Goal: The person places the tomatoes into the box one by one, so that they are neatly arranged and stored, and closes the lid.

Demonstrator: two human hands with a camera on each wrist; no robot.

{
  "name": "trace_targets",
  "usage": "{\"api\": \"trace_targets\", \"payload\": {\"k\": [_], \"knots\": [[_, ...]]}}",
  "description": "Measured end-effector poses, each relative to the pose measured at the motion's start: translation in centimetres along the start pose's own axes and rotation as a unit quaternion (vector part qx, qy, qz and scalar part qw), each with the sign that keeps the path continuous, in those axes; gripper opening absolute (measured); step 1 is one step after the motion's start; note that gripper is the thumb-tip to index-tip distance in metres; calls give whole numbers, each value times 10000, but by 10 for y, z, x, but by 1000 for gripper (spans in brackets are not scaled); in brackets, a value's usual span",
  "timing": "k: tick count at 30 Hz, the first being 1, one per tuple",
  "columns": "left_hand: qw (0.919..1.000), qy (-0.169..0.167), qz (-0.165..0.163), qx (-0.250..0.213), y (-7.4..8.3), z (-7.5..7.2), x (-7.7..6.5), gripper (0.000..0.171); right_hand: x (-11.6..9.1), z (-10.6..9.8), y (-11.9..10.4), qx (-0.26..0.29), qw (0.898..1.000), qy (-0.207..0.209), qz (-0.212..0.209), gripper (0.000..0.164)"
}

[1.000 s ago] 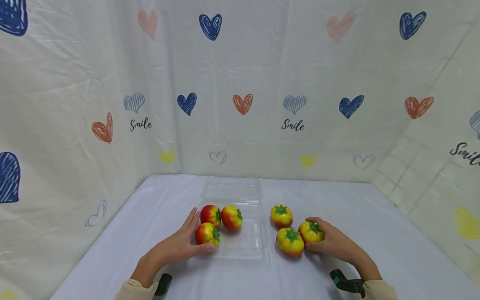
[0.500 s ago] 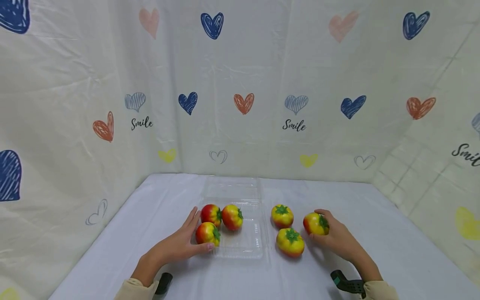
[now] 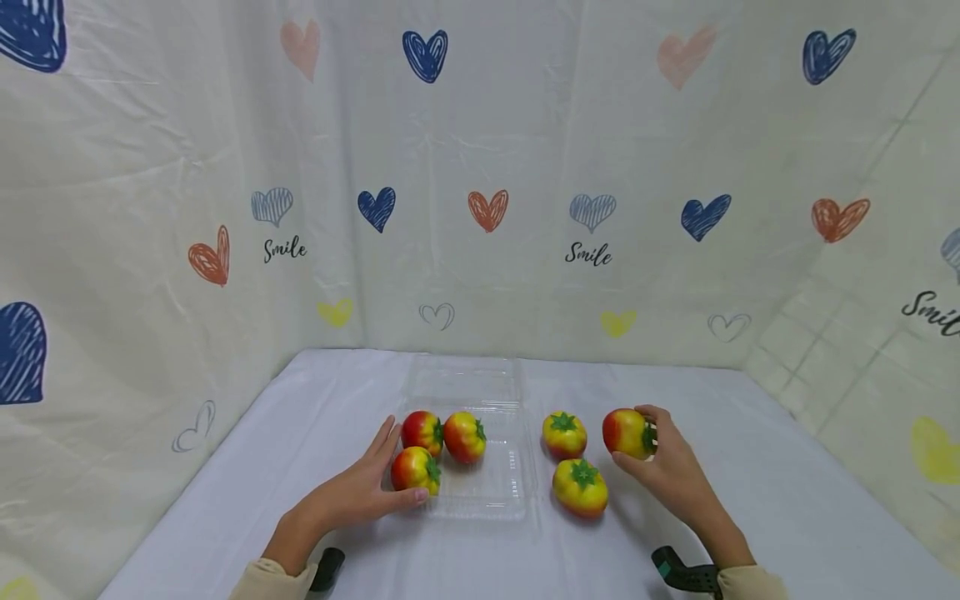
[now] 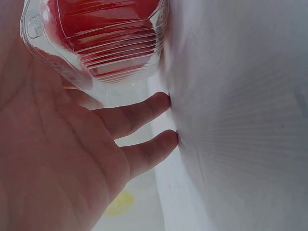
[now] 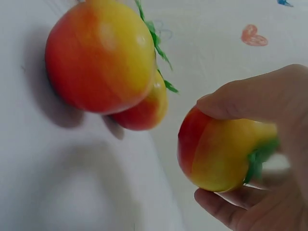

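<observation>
My right hand pinches a red-and-yellow persimmon-like fruit between thumb and fingers, clear of the table. Its green leafy top faces the palm in the right wrist view. Just left of it, two more such fruits, a farther one and a nearer one, sit on the cloth with their green tops up. My left hand lies along the left side of a clear plastic box, fingers extended, thumb at the near edge. Two fingertips touch the cloth. Three fruits lie in the box's left part.
The box's clear lid lies folded back behind it. A white cloth covers the table, and a hanging sheet printed with hearts encloses the back and sides.
My right hand has lifted the fruit from beside the two others, moving it up and away and tipping its green top toward the palm. The left hand has stayed still.
</observation>
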State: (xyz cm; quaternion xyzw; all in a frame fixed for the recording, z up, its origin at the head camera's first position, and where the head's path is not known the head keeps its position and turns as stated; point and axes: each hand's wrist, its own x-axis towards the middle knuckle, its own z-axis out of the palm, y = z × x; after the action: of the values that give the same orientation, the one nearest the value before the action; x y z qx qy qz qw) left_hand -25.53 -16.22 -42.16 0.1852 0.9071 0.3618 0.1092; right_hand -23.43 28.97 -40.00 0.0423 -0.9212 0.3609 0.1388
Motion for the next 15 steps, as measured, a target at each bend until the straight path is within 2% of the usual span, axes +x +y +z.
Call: {"api": "trace_targets", "payload": {"k": [9,15], "knots": [[10000,-10,-21,-6,2,-1,-1,124,-3,7,-20,196,9995,206,-129,84],[10000,8,6,-37,0,1,0,123,-6,17,-31,270,9980,353,-444,81]]}}
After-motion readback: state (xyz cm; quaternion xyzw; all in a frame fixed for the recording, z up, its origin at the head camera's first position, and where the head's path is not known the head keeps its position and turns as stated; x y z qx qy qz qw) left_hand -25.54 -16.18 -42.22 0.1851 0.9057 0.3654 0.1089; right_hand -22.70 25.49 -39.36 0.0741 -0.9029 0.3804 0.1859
